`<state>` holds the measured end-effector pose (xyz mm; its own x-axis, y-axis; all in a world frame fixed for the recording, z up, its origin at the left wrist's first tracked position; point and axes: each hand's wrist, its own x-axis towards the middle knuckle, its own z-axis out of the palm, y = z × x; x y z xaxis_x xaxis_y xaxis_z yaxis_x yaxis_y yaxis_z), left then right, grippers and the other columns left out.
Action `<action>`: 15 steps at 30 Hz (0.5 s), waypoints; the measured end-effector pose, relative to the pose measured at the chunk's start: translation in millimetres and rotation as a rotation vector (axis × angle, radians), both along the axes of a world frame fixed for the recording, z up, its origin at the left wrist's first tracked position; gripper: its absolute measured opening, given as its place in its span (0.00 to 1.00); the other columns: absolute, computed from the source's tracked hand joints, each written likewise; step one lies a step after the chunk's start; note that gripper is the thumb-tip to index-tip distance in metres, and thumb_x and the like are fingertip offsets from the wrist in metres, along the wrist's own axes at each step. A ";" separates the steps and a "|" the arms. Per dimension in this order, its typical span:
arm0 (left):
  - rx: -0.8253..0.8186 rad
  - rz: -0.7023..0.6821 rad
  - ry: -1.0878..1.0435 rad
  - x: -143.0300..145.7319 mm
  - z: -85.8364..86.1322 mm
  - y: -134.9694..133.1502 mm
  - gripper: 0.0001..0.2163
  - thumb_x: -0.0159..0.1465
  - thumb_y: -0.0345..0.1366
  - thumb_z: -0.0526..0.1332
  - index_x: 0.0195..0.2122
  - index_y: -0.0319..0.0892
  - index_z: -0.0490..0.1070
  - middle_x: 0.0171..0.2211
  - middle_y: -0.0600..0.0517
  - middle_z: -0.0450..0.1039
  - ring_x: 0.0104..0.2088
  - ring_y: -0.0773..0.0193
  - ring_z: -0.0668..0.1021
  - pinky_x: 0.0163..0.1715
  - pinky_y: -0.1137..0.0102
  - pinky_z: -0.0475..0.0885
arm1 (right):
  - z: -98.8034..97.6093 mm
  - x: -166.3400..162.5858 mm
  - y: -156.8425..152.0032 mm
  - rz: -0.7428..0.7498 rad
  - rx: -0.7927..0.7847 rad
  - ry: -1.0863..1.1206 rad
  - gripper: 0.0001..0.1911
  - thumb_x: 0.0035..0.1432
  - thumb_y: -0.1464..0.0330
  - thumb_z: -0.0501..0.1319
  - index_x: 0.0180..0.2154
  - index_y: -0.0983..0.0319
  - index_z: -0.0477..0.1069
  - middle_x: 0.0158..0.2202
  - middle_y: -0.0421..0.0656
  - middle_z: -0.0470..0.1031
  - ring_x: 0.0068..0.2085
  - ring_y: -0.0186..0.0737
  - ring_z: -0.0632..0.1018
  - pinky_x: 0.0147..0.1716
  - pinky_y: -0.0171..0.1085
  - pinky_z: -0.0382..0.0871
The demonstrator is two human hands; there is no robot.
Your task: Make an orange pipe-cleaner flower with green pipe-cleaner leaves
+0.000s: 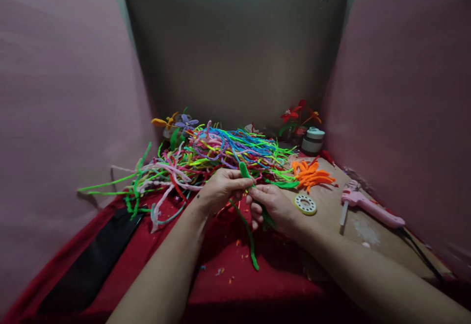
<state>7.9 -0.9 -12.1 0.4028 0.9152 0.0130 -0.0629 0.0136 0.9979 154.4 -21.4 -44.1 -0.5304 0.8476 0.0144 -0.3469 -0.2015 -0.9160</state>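
Hands are pinched on one green pipe cleaner [250,238] over the worktop's [333,221] middle: left hand [221,187], right hand [274,207]. One glue gun [368,207] and one tape ring [305,204] are laid toward its right edge.

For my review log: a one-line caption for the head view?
Left hand and right hand pinch a green pipe cleaner over a red cloth before a multicoloured pile.

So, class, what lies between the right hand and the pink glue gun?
In the head view, a small white ring lies on the wooden table between the right hand, pinching the green pipe cleaner, and the pink glue gun.
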 end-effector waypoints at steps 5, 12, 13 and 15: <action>0.057 0.148 0.076 9.7 6.5 4.7 0.11 0.49 0.38 0.65 0.17 0.36 0.68 0.12 0.55 0.64 0.12 0.75 0.62 0.14 0.76 0.51 | -2.0 1.6 3.5 -0.049 0.012 0.061 0.14 0.52 0.60 0.61 0.27 0.65 0.68 0.14 0.32 0.60 0.14 0.27 0.64 0.15 0.32 0.67; 0.089 0.335 0.052 11.5 13.3 16.1 0.15 0.48 0.40 0.66 0.15 0.39 0.61 0.09 0.57 0.60 0.10 0.75 0.60 0.11 0.76 0.50 | -6.6 4.8 8.5 -0.063 -0.010 0.081 0.12 0.54 0.63 0.60 0.28 0.66 0.70 0.15 0.33 0.61 0.15 0.28 0.66 0.16 0.32 0.66; 0.082 0.341 0.034 10.4 12.5 16.6 0.15 0.48 0.40 0.66 0.15 0.39 0.61 0.10 0.58 0.60 0.10 0.75 0.60 0.11 0.76 0.50 | -7.0 5.2 8.7 -0.067 -0.011 0.078 0.11 0.54 0.63 0.60 0.28 0.66 0.69 0.15 0.33 0.61 0.15 0.28 0.66 0.16 0.32 0.65; 0.060 0.313 -0.016 8.0 10.1 16.5 0.14 0.49 0.39 0.66 0.17 0.39 0.62 0.11 0.58 0.59 0.10 0.75 0.60 0.11 0.77 0.51 | -7.1 5.9 8.7 -0.077 -0.007 0.073 0.11 0.53 0.63 0.60 0.28 0.66 0.69 0.15 0.33 0.61 0.14 0.28 0.66 0.16 0.32 0.65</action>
<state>15.9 15.5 -2.0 0.1015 0.9920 0.0750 -0.0699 -0.0681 0.9952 160.3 -12.8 -51.2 -0.4610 0.8863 0.0445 -0.4278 -0.1781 -0.8861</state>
